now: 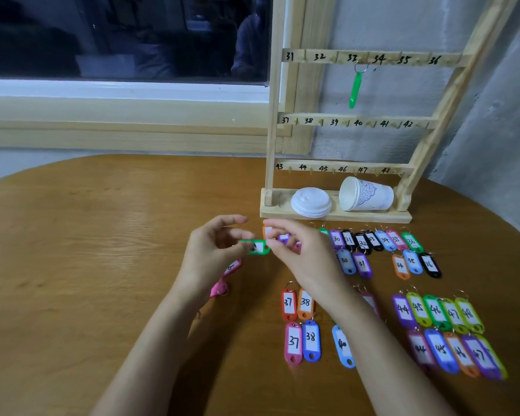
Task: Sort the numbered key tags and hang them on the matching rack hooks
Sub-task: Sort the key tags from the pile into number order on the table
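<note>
- Left hand [213,250]: fingers curled, thumb and fingertips pinching the left end of a green key tag [257,247].
- Right hand [300,253]: close beside the left, fingertips pinching the same tag's right end. The tag is held lengthwise between both hands, above the table [87,235]; its number is too blurred to read.
- Pink tags [222,288]: two, lying on the table just under the left hand and wrist, partly hidden.
- Wooden rack [373,217]: upright, beyond the right hand; three rails marked 31–36, 37–42 and 43–48.
- Hanging green tag [354,90]: on its ring at hook 33 of the top rail, high above the right hand.
- Lid stack [311,202]: white, on the rack base, just past the right fingertips.
- Paper cup [367,195]: on its side on the rack base, right of the lids.
- Tags 30–36 [373,241]: mixed colours, in two rows to the right of the right hand.
- Tags 37 and 38 [288,304]: four, in two pairs, between the two forearms.
- Light blue tag [342,346]: touching the right forearm's inner side, partly covered.
- Tags 44–48 [439,313]: two rows, well right of the right forearm.
</note>
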Motion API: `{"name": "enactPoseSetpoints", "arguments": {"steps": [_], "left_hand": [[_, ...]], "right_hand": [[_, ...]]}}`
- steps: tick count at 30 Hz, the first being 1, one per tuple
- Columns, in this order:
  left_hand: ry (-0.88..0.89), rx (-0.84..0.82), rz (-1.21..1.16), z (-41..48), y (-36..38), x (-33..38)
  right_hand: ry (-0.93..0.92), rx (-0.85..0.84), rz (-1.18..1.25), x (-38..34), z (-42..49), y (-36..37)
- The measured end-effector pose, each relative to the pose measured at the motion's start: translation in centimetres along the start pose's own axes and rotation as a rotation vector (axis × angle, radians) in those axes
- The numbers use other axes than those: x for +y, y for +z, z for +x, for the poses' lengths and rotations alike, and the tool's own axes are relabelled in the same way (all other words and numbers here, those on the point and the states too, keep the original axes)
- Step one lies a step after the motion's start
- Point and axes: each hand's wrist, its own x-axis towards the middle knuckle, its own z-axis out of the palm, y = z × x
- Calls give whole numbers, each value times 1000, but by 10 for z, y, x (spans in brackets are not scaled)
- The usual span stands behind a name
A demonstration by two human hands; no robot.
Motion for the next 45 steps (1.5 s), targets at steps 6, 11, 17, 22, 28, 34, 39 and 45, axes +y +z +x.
{"name": "enactPoseSetpoints", "arguments": {"steps": [6, 11, 17, 22, 28, 34, 39, 45], "left_hand": [[74, 17, 90, 4, 2, -7], [246, 157, 629, 12, -7, -18], [265, 52, 868, 15, 0, -24], [313, -73, 980, 17, -2, -27], [330, -2, 928, 14, -3, -26], [348, -18, 909, 9, -3, -27], [373, -5, 718, 2, 8, -17], [333, 1, 528, -6, 18, -10]], "right_hand": [[84, 81, -23, 4, -1, 1], [179, 184, 134, 7, -2, -14], [262, 152, 294, 6, -11, -18], [276, 130, 311, 6, -17, -21], [267, 105, 310, 4, -25, -22], [234, 125, 230, 6, -29, -24], [220, 209, 208, 12, -37, -39], [247, 318, 198, 27, -61, -65]]}}
